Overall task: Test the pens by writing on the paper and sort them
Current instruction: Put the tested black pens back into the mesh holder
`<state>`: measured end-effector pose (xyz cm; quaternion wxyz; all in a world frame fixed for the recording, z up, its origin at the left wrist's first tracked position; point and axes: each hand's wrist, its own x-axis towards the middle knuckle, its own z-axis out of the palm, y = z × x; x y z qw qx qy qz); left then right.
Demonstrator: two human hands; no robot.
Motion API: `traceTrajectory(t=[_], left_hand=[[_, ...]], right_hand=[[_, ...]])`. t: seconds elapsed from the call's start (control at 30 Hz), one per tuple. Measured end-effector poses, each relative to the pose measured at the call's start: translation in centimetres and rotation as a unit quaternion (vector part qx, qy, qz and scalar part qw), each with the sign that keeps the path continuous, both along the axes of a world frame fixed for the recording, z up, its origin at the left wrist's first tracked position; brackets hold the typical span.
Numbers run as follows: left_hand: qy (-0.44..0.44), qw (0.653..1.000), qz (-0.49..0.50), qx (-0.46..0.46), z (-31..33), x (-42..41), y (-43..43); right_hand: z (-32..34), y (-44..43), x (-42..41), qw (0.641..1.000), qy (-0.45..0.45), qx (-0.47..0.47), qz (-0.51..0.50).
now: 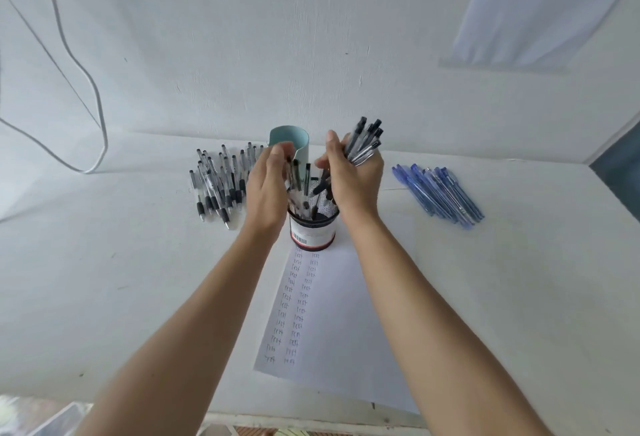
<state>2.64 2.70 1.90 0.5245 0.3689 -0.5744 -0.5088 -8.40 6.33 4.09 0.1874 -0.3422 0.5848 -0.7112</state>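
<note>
A black mesh pen cup (pixel 313 231) with a white label stands on the top edge of a white paper (pixel 332 317) covered in two columns of written "test" words. Several black pens (pixel 304 189) stick up from the cup. My right hand (pixel 356 182) grips a bundle of black pens (pixel 365 142), their ends pointing up and away. My left hand (pixel 268 189) reaches into the cup, fingers curled at the pen tops; its grip is blurred. A pile of black pens (pixel 216 181) lies left of the cup, a pile of blue pens (pixel 440 194) right.
A pale teal cup (pixel 289 141) stands right behind the mesh cup, partly hidden by my left hand. The white table (pixel 138 279) meets a white wall at the back. A grey cable (pixel 86 89) hangs on the left wall. The table's near edge runs along the bottom.
</note>
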Motion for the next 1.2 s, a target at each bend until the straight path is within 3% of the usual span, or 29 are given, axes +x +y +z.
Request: traceTrajectory(t=[0.17,0.23,0.43,0.63,0.83,0.93,1.03,1.2], left_hand=[[0.073,0.996,0.011,0.047,-1.6,-0.1,0.5],[0.072,0.996,0.002,0.059,-2.0,-0.1,0.8],[0.060,0.997,-0.002,0.051,-2.6,-0.3,1.3],[0.001,1.000,-0.020,0.003,-3.7,-0.4,1.0],[-0.005,0.999,-0.032,-0.021,-3.5,0.5,0.8],[-0.045,0.996,-0.064,-0.040,-3.2,0.5,0.6],[-0.089,0.993,-0.019,-0.069,-2.7,0.4,0.6],[-0.134,0.988,0.000,-0.072,-1.9,0.4,0.1]], right_hand=[[-3.6,-0.4,-0.5,0.984,0.126,0.122,0.030],[-4.3,0.1,-0.4,0.979,0.119,0.151,0.071],[-2.6,1.9,0.0,0.986,0.097,-0.010,0.134],[-4.0,0.7,-0.2,0.970,0.216,0.046,0.097],[-4.8,1.4,0.1,0.984,0.150,-0.001,0.097],[-5.4,1.5,0.1,0.979,0.190,0.025,0.073],[-5.7,1.3,-0.1,0.977,0.209,0.024,0.018],[-5.2,1.4,-0.5,0.974,0.215,0.061,0.016]])
